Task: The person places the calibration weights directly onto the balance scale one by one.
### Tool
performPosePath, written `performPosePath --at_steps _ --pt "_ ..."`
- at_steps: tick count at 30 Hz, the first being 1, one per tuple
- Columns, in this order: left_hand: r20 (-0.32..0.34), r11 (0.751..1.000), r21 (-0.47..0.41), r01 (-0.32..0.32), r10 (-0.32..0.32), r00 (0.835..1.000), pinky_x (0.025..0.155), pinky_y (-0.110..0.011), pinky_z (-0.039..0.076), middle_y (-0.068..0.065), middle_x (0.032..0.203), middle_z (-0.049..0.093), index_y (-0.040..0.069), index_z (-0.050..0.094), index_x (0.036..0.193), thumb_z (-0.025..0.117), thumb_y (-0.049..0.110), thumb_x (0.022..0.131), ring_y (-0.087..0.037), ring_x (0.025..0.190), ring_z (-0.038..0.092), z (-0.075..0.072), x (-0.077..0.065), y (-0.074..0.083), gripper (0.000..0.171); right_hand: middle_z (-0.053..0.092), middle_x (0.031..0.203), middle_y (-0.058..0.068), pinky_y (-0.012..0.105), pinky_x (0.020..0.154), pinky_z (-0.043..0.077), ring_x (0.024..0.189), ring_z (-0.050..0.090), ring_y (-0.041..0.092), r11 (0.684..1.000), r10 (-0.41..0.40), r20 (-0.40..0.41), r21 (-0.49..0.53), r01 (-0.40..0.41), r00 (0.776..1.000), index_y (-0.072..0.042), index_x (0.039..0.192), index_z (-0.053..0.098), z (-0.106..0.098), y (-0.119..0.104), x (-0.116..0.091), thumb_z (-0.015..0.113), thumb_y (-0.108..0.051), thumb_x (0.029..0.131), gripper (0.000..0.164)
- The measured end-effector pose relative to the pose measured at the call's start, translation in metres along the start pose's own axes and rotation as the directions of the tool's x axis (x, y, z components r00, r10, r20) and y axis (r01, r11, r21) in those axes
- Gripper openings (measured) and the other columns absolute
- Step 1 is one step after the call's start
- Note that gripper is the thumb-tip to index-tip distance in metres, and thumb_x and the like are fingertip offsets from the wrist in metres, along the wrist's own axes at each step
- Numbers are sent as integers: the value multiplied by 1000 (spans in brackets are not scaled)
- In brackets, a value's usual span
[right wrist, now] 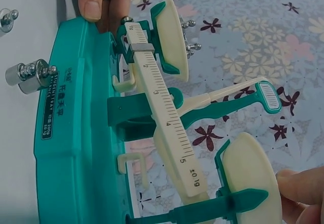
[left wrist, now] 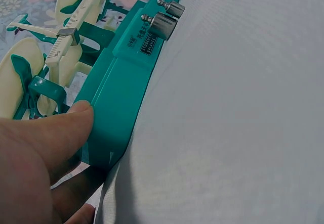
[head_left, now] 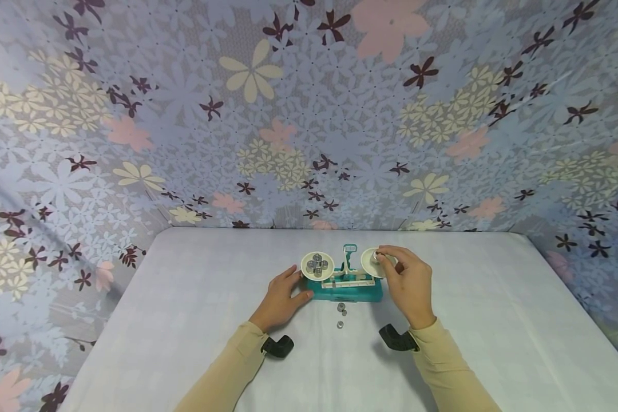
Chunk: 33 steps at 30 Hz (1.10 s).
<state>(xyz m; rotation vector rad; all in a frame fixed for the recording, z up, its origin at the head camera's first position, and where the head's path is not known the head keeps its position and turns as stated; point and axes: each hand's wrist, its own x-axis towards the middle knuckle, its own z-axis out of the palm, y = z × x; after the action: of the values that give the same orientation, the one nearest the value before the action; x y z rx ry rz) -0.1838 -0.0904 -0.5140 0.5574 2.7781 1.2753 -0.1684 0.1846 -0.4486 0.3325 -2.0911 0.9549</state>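
A green tray balance (head_left: 346, 293) with two cream pans stands on the table. My left hand (head_left: 282, 296) grips the left end of its base, thumb (left wrist: 76, 125) on the front face and fingers round the far side. On the left pan (head_left: 304, 270) several metal weights (head_left: 317, 265) sit bunched together. Over the right pan (head_left: 366, 266), my right hand (head_left: 409, 280) pinches a small metal weight (head_left: 375, 257) between thumb and fingertips. From the right wrist view, the pan hides that weight and most of the fingers (right wrist: 298, 186).
In front of the base, loose metal weights (head_left: 341, 307) stand on the white tablecloth (head_left: 211, 274). The balance's pointer and scale window (head_left: 349, 248) rise between the pans. A flowered cloth (head_left: 309, 114) hangs behind the table. Black wrist mounts (head_left: 397, 337) jut from the cuffs.
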Motion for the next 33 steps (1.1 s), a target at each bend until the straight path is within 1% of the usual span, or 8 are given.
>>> performPosePath --at_steps 6,14,23,29,33 --pt "4 1000 7 12 -12 1000 119 -60 22 -22 157 36 1 47 149 64 36 99 -41 147 28 0 1 0 63 75 94 12 19 44 30 50 38 6 1000 17 9 -19 -17 1000 0 99 78 0 1 0 80 0 84 14" --pt "-2 1000 6 5 -5 1000 119 -60 22 -22 157 37 2 47 149 64 35 99 -41 147 28 0 1 0 62 74 92 12 19 42 30 48 37 5 999 28 5 -29 -27 1000 -1 98 78 1 2 1 80 0 84 14" --pt "-4 1000 -1 6 -6 1000 119 -60 22 -23 156 38 1 48 147 65 34 99 -41 147 29 0 1 2 61 74 92 11 19 43 30 49 39 7 996 87 10 -36 -87 996 -3 99 78 2 3 0 79 -2 86 13" --pt "-5 1000 4 6 -6 1000 119 -60 22 -23 156 38 1 48 147 65 34 99 -41 147 29 0 1 3 61 73 91 12 20 43 31 48 38 7 996 80 8 -36 -79 997 -2 100 78 2 4 0 78 -3 87 13" --pt "-7 1000 -2 4 -4 1000 118 -61 23 -24 156 37 0 49 147 65 33 99 -42 146 29 -1 0 4 61 71 84 10 20 43 30 48 38 7 996 77 6 -45 -77 997 -2 103 78 2 3 1 78 -4 88 15"
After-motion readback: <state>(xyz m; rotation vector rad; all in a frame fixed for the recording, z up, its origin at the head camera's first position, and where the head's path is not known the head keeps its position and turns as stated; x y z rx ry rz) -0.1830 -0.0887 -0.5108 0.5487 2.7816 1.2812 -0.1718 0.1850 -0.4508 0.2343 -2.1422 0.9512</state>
